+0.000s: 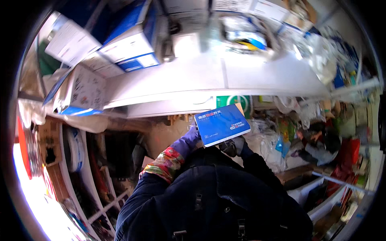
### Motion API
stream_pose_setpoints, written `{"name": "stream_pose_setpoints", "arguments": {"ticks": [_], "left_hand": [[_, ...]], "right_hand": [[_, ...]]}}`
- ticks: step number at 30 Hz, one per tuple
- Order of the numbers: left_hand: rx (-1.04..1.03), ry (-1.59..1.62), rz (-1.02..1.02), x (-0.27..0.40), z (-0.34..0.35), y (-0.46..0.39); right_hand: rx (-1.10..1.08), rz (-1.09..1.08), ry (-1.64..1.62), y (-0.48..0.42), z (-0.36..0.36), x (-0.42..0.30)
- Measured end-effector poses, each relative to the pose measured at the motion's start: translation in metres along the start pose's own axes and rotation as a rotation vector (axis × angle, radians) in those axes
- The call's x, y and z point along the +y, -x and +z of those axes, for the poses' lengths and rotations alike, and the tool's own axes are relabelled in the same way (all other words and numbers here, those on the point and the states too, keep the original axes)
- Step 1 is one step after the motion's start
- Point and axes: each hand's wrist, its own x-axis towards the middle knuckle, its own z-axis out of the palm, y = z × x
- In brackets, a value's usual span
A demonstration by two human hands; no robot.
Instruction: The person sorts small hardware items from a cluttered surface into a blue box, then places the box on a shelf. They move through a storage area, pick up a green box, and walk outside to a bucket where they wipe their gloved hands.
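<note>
A flat blue cardboard box point(222, 124) with white and red print is held tilted in front of my chest. My left hand point(194, 132), at the end of a purple and floral sleeve, grips its left edge and is mostly hidden behind it. On the lower right edge my right hand point(232, 146), in a dark grey glove, is closed. The near side of the box shows a white edge, and a tan strip sticks out at its upper right corner.
Ahead runs a white shelf point(181, 81) with blue and white cartons point(129, 45) at left and plastic bags point(321, 60) at right. An opened carton point(87, 89) stands at its left end. Divided shelving point(102, 211) lies left; bagged goods and a metal frame point(340, 182) lie right.
</note>
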Motion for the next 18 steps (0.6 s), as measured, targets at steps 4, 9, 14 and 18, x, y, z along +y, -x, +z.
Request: {"name": "stream_pose_setpoints", "arguments": {"ticks": [4,9,14,18], "left_hand": [[0.191,0.008,0.069,0.024,-0.077,0.048],[0.446,0.053,0.165,0.021,-0.133,0.105],[0.726,0.168,0.28,-0.021,-0.139,0.151],[0.893,0.505,0.442,-0.089,-0.148,0.156]], "right_hand": [[-0.134,0.27,-0.301,-0.071,0.043,-0.029],[-0.588,0.483,-0.559,-0.134,0.108,-0.024],[-0.462,0.328,0.293,-0.137,0.128,-0.04],[-0.645,0.36,0.271,-0.151,0.076,-0.009]]}}
